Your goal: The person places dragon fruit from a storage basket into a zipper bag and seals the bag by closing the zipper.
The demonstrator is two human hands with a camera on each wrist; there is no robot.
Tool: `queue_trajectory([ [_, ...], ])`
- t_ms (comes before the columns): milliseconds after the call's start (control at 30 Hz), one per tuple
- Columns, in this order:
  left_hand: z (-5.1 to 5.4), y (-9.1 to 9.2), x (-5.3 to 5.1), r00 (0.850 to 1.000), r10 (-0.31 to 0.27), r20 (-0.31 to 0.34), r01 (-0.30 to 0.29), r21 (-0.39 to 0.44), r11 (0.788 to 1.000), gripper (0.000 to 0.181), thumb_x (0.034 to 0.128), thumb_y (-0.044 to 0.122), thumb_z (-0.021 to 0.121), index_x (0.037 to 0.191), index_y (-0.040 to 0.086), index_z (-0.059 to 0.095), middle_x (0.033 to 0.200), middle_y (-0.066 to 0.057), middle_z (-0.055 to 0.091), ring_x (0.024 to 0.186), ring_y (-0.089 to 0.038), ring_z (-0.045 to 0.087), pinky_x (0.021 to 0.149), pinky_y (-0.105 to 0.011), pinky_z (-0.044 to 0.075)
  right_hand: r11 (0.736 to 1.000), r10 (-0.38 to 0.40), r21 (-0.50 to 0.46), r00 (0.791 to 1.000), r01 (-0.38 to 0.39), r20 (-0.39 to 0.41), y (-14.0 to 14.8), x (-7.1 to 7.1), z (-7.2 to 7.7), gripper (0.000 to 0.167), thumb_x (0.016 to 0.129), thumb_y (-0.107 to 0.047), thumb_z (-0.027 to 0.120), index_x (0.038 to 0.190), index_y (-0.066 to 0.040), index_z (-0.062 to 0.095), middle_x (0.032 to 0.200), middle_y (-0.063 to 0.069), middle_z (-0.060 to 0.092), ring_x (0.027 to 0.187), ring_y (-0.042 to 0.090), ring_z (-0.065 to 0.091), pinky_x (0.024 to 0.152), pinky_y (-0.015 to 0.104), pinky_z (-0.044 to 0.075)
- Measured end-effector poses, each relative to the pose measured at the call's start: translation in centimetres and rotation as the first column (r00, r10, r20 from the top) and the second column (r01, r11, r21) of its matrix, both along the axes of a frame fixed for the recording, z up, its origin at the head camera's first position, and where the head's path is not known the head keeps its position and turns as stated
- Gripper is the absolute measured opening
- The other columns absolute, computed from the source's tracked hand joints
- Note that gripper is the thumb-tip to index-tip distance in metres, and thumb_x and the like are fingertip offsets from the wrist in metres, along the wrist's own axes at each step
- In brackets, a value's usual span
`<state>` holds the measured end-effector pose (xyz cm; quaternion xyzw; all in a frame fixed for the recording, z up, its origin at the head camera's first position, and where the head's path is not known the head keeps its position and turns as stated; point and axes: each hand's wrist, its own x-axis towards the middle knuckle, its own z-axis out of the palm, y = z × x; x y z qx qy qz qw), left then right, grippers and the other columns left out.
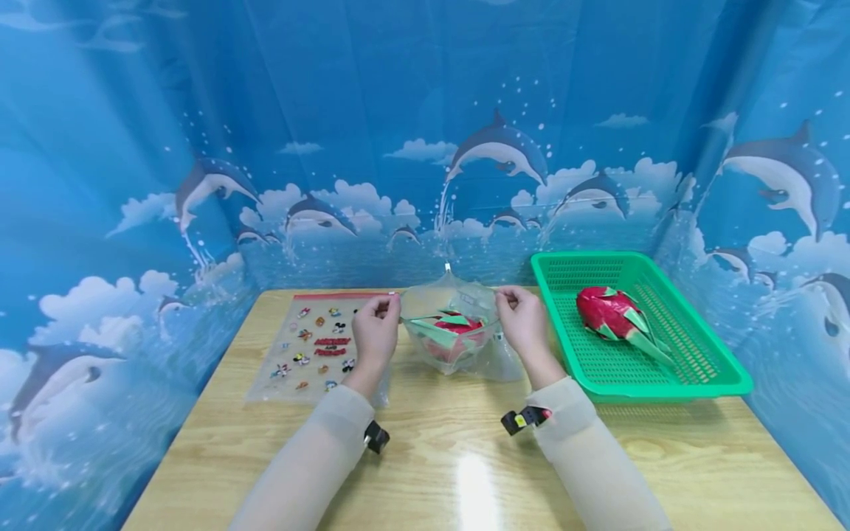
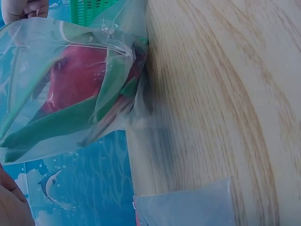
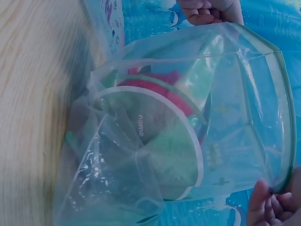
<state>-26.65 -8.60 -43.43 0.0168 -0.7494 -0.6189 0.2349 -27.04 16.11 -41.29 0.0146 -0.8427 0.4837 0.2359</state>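
A clear plastic bag (image 1: 434, 355) with a green rim stands between the two hands, its mouth spread wide. Inside it lies a red dragon fruit (image 2: 77, 75) with long green leaves. My left hand (image 1: 375, 332) pinches the left edge of the mouth, and my right hand (image 1: 524, 324) pinches the right edge. The right wrist view shows the bag's side with a round label reading "name" (image 3: 150, 136), the right hand (image 3: 277, 205) at its lower corner and the left hand (image 3: 209, 10) at the top.
On the right stands a green basket (image 1: 574, 380) holding another red dragon fruit (image 1: 611, 313). A flat zip bag (image 1: 292, 369) with cartoon prints and a red top edge lies on the wooden table (image 1: 425, 450) at the left. Blue dolphin-print curtains (image 1: 372, 96) surround the table.
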Motion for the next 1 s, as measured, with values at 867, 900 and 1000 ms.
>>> queue_trajectory([
  [867,2.3,0.3,0.0,0.997,-0.005,0.072,-0.011,0.225,0.974,0.021,0.0967,0.028,0.067,0.099,0.007,0.070,0.092,-0.008,0.066,0.080,-0.017,0.063,0.073,-0.026,0.057,0.993,0.086,-0.089,0.992,-0.078,0.092,-0.2,0.1,2.3,0.023,0.101,-0.014,0.059,0.112,0.002,0.070,0.093,0.016,0.069,0.071,0.019,0.063,0.062,0.032,0.057],
  [900,2.3,0.2,0.0,0.997,0.000,0.072,-0.017,0.230,0.973,0.021,0.0964,0.028,0.067,0.099,0.007,0.070,0.091,-0.008,0.066,0.080,-0.017,0.063,0.073,-0.026,0.057,0.988,0.090,-0.134,0.992,-0.078,0.091,-0.2,0.1,2.3,0.022,0.100,-0.012,0.059,0.112,0.003,0.070,0.094,0.017,0.068,0.071,0.017,0.063,0.063,0.030,0.058],
  [1000,2.3,0.1,0.0,0.998,0.011,0.067,-0.027,0.237,0.971,0.021,0.0960,0.027,0.067,0.098,0.007,0.070,0.091,-0.008,0.066,0.080,-0.017,0.063,0.073,-0.026,0.057,0.963,0.092,-0.259,0.992,-0.068,0.084,-0.2,-0.1,2.5,0.021,0.100,-0.008,0.059,0.112,0.006,0.069,0.095,0.018,0.067,0.071,0.012,0.061,0.063,0.025,0.058],
])
